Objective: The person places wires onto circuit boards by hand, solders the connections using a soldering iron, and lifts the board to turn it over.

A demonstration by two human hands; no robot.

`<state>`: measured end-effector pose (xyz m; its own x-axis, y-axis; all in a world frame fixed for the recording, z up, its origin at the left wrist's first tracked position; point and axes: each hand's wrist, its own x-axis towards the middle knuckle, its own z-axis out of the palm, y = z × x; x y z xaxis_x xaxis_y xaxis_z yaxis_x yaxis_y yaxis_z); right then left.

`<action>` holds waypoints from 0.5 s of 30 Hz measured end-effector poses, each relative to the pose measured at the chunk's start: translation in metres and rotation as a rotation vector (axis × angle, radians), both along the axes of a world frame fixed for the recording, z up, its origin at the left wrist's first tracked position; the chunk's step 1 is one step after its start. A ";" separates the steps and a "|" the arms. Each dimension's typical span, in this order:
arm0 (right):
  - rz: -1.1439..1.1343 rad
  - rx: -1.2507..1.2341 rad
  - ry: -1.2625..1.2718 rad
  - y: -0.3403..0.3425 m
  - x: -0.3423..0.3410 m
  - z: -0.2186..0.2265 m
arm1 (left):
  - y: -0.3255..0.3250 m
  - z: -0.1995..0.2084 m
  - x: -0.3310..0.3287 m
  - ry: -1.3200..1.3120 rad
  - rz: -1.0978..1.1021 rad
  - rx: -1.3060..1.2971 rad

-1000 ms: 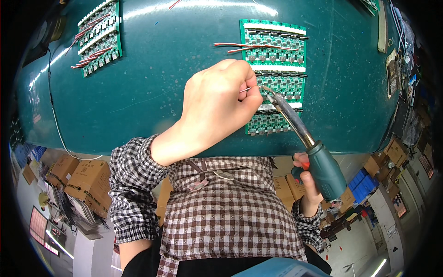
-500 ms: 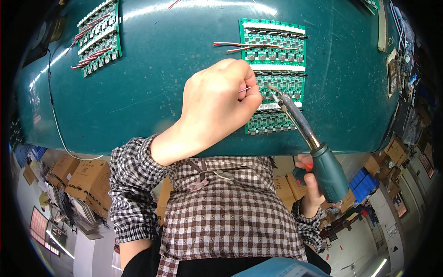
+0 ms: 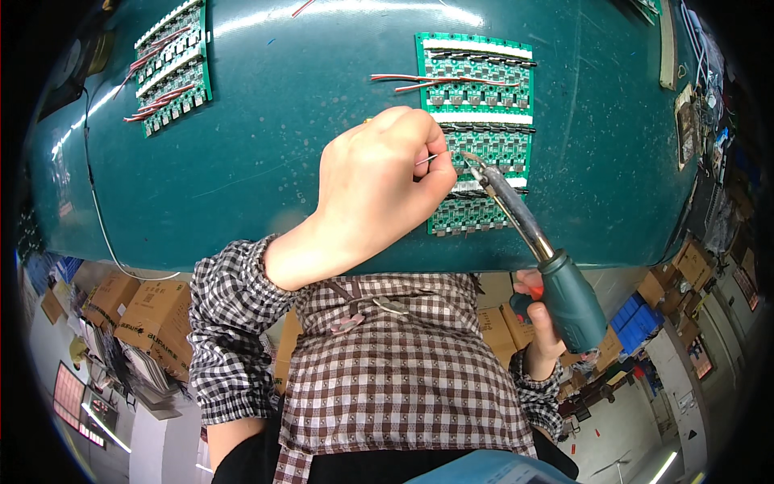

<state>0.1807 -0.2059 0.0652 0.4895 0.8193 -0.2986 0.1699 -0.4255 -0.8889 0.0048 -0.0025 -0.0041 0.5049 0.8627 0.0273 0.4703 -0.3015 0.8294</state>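
Note:
My left hand (image 3: 379, 173) is closed in a pinch on a thin wire (image 3: 426, 159), of which a short pale length shows between thumb and fingers. It hovers over the left edge of a green circuit board panel (image 3: 492, 149), covering part of it. My right hand (image 3: 544, 327) grips a dark green soldering gun (image 3: 571, 302) with a red trigger. The gun's metal barrel slants up and left, its tip at the board just right of my left fingertips. Whether the tip touches board or wire, I cannot tell. Two red-and-white wires (image 3: 443, 81) lie across the panel's upper part.
Another circuit board panel (image 3: 173, 68) with red-and-white wires rests at the far left of the green table (image 3: 242, 177). A cable (image 3: 95, 202) hangs over the left edge. Tools and scraps (image 3: 687, 129) line the right edge. Cardboard boxes (image 3: 157, 323) stand below left.
The soldering gun has shifted slightly left, bringing its tip closer to my left fingertips. My left hand has barely moved and keeps its pinch.

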 end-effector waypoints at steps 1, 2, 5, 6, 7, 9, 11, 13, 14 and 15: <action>0.022 0.001 -0.027 0.000 0.001 -0.001 | 0.000 0.000 0.000 -0.011 0.007 0.013; 0.044 0.001 -0.055 0.000 0.001 -0.001 | -0.001 0.000 0.000 -0.008 0.008 0.011; 0.007 -0.019 -0.022 0.000 0.000 0.001 | -0.001 -0.001 0.000 -0.015 0.008 0.022; 0.007 -0.019 -0.021 0.000 0.000 0.001 | -0.001 -0.001 0.000 -0.025 0.007 0.036; 0.005 -0.024 -0.021 0.001 0.000 0.002 | -0.001 -0.002 0.000 -0.025 0.007 0.036; 0.003 -0.029 -0.020 0.001 0.000 0.001 | -0.001 -0.002 0.001 -0.036 0.015 0.043; 0.021 -0.015 -0.056 0.001 0.001 0.001 | -0.002 -0.003 0.002 -0.035 0.016 0.048; 0.033 -0.022 -0.054 0.000 0.001 0.000 | -0.002 -0.003 0.002 -0.035 0.017 0.053; 0.024 -0.020 -0.045 0.000 0.001 -0.001 | -0.003 -0.003 0.002 -0.033 0.019 0.054; 0.024 -0.020 -0.045 0.000 0.001 -0.001 | -0.003 -0.003 0.002 -0.031 0.021 0.056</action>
